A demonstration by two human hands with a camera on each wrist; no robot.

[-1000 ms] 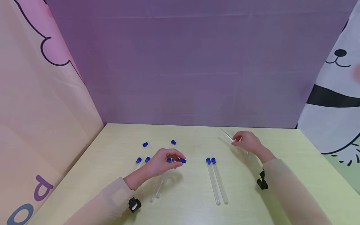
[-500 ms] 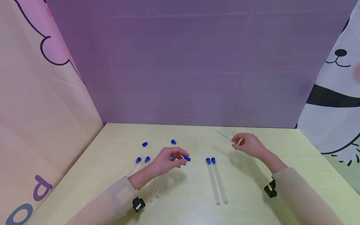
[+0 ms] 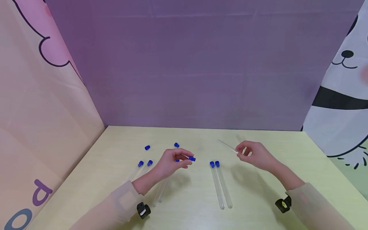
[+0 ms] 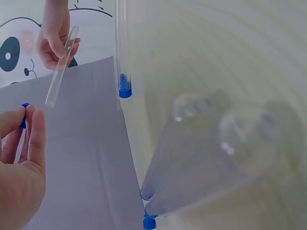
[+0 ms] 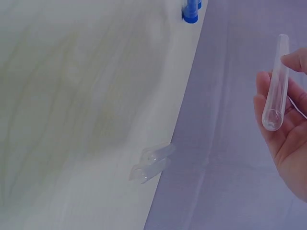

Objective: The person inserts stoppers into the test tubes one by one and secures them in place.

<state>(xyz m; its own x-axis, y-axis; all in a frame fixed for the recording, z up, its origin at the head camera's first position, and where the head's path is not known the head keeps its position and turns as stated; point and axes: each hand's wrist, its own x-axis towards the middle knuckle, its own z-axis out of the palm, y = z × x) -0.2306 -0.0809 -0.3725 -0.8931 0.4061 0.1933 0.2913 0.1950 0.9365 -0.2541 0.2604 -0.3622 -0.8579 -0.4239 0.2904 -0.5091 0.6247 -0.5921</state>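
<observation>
Blue cap (image 3: pixel 192 158) pinched by left hand (image 3: pixel 171 164), clear tube (image 5: pixel 275 96) held in right hand (image 3: pixel 256 155), both above bench (image 3: pixel 195 207). Tube best gripped lightly, lined up squarely with cap before any push.

Soft shadows of the left hand (image 3: pixel 172 163) and right hand (image 3: pixel 257 155) are cast on the brightly lit table (image 3: pixel 195 198); tubes (image 4: pixel 192 155) on it are blurred in the left wrist view.
</observation>
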